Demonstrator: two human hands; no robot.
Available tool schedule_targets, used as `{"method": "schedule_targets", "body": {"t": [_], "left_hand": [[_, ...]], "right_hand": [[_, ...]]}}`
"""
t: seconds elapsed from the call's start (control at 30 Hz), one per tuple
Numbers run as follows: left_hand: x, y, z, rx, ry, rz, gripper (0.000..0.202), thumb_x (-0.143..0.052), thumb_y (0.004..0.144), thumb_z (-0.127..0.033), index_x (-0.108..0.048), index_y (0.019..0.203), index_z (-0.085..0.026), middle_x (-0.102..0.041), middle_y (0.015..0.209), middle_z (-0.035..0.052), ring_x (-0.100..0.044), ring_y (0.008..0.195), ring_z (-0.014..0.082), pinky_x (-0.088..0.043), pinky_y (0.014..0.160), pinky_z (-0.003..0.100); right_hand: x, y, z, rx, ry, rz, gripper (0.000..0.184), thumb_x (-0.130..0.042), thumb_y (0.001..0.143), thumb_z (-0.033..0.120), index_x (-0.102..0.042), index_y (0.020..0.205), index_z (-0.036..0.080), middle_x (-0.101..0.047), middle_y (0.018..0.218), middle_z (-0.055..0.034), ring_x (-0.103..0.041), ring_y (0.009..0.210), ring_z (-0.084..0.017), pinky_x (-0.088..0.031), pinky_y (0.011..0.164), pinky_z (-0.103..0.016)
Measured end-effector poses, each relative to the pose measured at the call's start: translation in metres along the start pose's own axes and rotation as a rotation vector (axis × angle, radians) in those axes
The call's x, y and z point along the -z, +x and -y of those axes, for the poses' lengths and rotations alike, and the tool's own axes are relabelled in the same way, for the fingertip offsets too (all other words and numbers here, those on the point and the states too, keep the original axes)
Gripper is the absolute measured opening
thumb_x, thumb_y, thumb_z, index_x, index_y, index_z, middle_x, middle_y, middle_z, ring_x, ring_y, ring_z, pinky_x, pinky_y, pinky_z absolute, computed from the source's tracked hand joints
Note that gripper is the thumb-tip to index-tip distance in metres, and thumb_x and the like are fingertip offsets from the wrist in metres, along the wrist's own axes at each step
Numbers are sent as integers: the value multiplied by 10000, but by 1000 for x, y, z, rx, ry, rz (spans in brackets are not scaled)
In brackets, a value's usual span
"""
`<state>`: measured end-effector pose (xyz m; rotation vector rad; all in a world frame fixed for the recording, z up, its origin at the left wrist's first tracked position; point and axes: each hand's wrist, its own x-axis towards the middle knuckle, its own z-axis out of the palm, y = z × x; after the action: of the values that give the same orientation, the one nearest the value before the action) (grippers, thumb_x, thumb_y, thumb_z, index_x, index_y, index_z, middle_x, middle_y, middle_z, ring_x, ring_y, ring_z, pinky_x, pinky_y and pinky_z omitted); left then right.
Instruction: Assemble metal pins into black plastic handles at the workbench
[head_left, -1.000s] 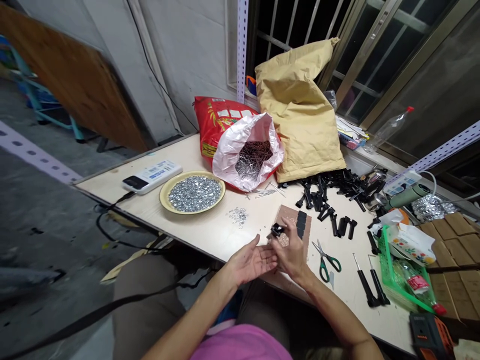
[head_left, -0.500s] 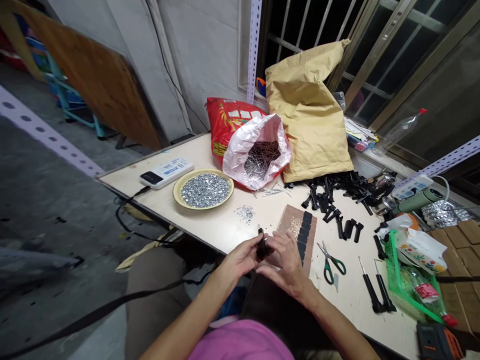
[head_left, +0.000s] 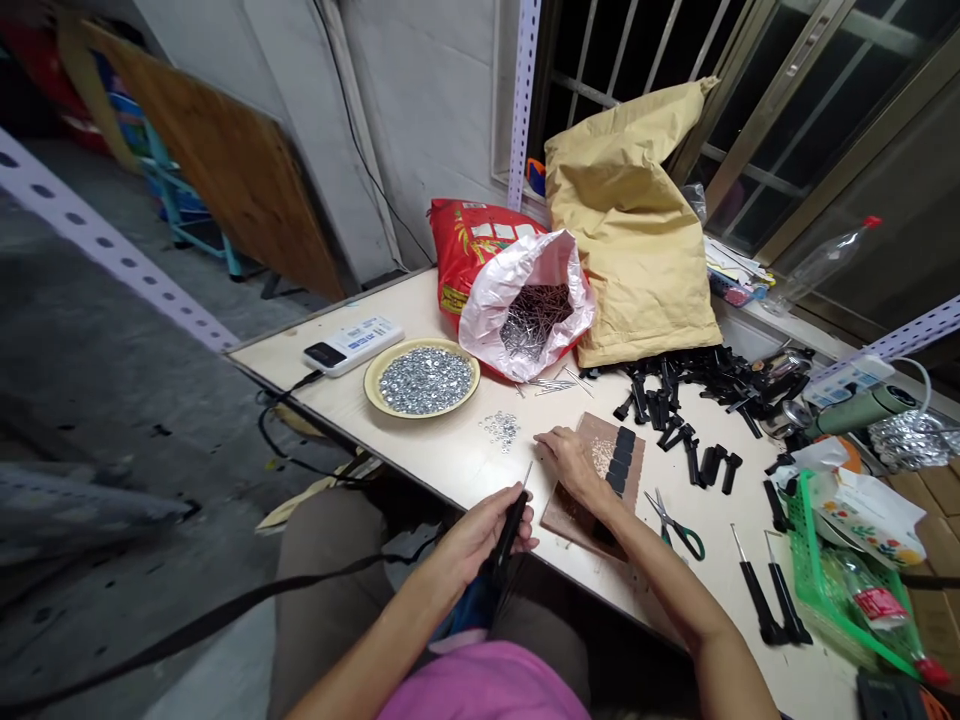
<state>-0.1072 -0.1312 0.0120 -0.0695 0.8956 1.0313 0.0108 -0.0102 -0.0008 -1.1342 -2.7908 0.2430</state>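
My left hand (head_left: 480,533) is closed around a black handled tool with a thin metal pin (head_left: 512,518) sticking up, held over the table's near edge. My right hand (head_left: 570,462) rests on the table, fingers curled down beside a brown board (head_left: 592,480) that carries a row of small black pieces (head_left: 621,461). A small heap of loose shiny washers (head_left: 500,428) lies just left of that hand.
A yellow dish of shiny washers (head_left: 422,378), a white device (head_left: 352,342), a red bag of nails (head_left: 525,305) and a tan paper sack (head_left: 637,230) stand behind. Black plastic parts (head_left: 690,395) spread right. Green-handled scissors (head_left: 679,520), finished pin tools (head_left: 772,600) and a green basket (head_left: 832,590) lie right.
My hands have separated: the left keeps the black tool and drops toward the table edge, while the right has reached forward onto the table by the brown board. The camera view shifted left.
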Motion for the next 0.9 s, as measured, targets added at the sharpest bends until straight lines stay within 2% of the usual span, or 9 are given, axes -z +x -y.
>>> {"method": "schedule_targets", "body": {"t": [0.07,0.17,0.3,0.37,0.47,0.6,0.8,0.9], "left_hand": [[1,0,0,-58,33,-6,120,-606,797,-179,-561,692,-141,-584,530,-3,-535,382,95,-504,457,231],[2,-1,-2,-129,53,-22,68,-641,750,-154,-578,723,-152,-596,546,-9,-540,390,99,-501,463,237],[3,0,-9,-180,49,-69,70,-652,710,-132,-588,681,-139,-614,567,8,-535,388,99,-464,429,224],[4,1,-12,-224,46,-70,45,-653,699,-137,-618,727,-130,-612,566,4,-501,361,82,-398,376,195],[7,3,-15,-293,54,-57,167,-654,687,-165,-649,849,-122,-603,566,-13,-430,318,56,-279,316,177],[13,5,-14,-325,93,-79,238,-672,656,-226,-647,868,-122,-577,565,-31,-399,317,41,-234,320,179],[16,4,-12,-354,182,-129,421,-704,598,-412,-634,895,-122,-540,567,-52,-359,323,31,-213,339,189],[16,0,-12,-375,199,-132,507,-695,579,-431,-634,974,-118,-516,543,-68,-326,313,25,-203,337,191]], "right_hand": [[-2,16,7,-34,-45,72,211,-463,925,181,-672,951,180,-643,863,-63,-582,788,-173,-426,678,-251],[-6,35,13,-37,-70,97,215,-460,924,186,-674,904,174,-627,857,-69,-560,797,-183,-403,664,-256],[-12,47,13,-21,-89,124,242,-421,911,105,-659,899,147,-619,884,-86,-545,820,-192,-397,681,-270],[-14,49,12,-12,-94,134,250,-404,905,79,-646,920,138,-618,912,-96,-540,845,-199,-401,699,-279],[-14,50,12,-4,-92,141,244,-396,912,89,-630,958,139,-610,973,-106,-532,885,-206,-407,724,-285],[-12,49,13,17,-61,151,198,-436,925,165,-635,934,164,-609,964,-91,-527,893,-206,-412,731,-277],[-18,51,14,-5,41,100,204,-438,856,39,-614,843,141,-611,877,-96,-532,814,-192,-410,699,-277],[-14,43,15,-8,116,59,197,-436,827,20,-589,823,143,-616,853,-73,-542,778,-168,-420,678,-259]]}}
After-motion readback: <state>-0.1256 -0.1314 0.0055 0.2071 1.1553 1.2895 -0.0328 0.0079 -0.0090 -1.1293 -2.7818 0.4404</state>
